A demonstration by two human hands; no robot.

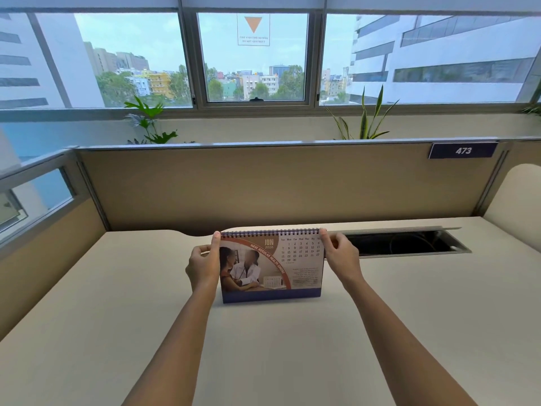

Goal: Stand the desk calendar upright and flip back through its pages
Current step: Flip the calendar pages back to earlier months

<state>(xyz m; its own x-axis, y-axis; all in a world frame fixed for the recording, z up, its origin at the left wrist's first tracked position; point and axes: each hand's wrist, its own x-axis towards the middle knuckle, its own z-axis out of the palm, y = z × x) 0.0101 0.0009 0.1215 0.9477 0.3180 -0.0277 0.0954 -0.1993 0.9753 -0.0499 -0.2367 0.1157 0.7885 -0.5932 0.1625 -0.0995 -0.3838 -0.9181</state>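
The desk calendar (270, 266) stands upright on the cream desk (117, 303), spiral binding on top, with the JUN 2026 page facing me. My left hand (203, 263) grips its upper left corner, thumb in front near the binding. At the upper right corner my right hand (339, 256) pinches the edge just below the spiral. The calendar's blue base rests on the desk.
An open cable tray (404, 243) with a raised lid is sunk into the desk behind and right of the calendar. A beige partition (263, 186) with a 473 label (463, 150) closes the back; another partition runs along the left. Plants stand behind it by the windows.
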